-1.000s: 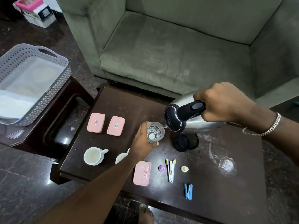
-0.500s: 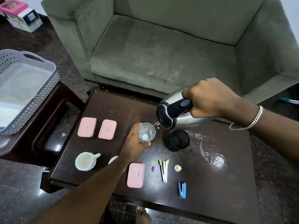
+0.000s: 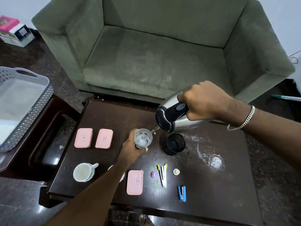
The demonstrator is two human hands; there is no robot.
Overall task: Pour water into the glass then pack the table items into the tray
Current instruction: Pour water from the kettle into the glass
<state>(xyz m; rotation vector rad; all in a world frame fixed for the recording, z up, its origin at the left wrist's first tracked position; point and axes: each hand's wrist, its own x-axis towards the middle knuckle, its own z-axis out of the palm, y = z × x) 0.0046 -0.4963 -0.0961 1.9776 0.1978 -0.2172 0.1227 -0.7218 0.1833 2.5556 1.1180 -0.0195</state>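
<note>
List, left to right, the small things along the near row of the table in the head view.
White cup → pink box → purple cap → pens → cream cap → blue stapler. A second white cup, under the forearm, is left out.

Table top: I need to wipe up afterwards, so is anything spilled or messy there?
Yes. A wet ring-shaped patch with smears marks the table to the right of the black cup. The kettle pours cleanly into the glass.
</note>
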